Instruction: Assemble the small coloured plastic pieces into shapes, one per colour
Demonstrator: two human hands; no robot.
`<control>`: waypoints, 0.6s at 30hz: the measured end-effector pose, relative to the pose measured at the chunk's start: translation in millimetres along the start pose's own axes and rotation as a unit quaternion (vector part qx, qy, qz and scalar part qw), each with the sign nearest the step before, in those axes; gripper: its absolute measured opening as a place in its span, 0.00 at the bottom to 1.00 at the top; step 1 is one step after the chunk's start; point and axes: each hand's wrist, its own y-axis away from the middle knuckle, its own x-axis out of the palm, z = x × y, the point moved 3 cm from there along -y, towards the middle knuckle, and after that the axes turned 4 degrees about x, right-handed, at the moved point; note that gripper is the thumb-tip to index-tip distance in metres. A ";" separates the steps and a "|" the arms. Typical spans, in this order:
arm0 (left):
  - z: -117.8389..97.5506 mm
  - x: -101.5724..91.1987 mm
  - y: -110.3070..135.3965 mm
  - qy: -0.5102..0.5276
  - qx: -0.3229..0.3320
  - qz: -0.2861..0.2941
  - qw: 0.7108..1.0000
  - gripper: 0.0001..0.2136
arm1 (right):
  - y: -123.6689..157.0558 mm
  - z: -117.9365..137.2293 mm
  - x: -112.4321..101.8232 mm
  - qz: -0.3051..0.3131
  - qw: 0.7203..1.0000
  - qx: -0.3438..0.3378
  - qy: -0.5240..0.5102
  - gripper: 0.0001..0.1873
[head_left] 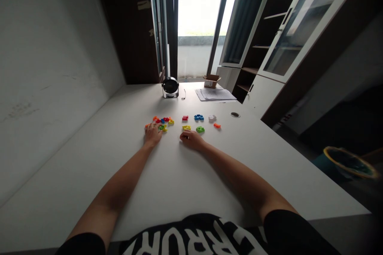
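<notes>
- A cluster of coloured pieces (166, 119) is noted on the white table (170, 175), beneath and just beyond the fingers of the left hand (153, 133).
- To the right of the cluster, well-separated pieces are set out: red (185, 118), blue (198, 117) and white (212, 118) in the far row; yellow (186, 127), green (200, 129) and orange (217, 126) nearer.
- The hands are held apart. The left is laid palm-down with fingers extended; whether a piece is gripped cannot be told.
- The right hand (192, 139) is loosely curled just in front of the yellow piece; its contents cannot be made out.
- The pieces are judged to be light, stiff plastic, smooth, somewhat slippery and not readily broken.
- A thumb-and-fingertip pinch across opposite side edges is advised; in the cluster, neighbouring pieces could easily be nudged.
</notes>
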 end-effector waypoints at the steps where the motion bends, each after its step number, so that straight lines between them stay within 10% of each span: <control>1: 0.0 1.3 -0.4 0.002 0.006 0.003 1.000 0.17 | 0.1 -0.4 0.2 0.000 1.000 0.000 0.000 0.06; 18: -7.8 -2.9 3.1 0.022 0.042 -0.021 0.999 0.08 | -0.5 -6.8 4.8 -0.003 1.000 -0.007 0.000 0.06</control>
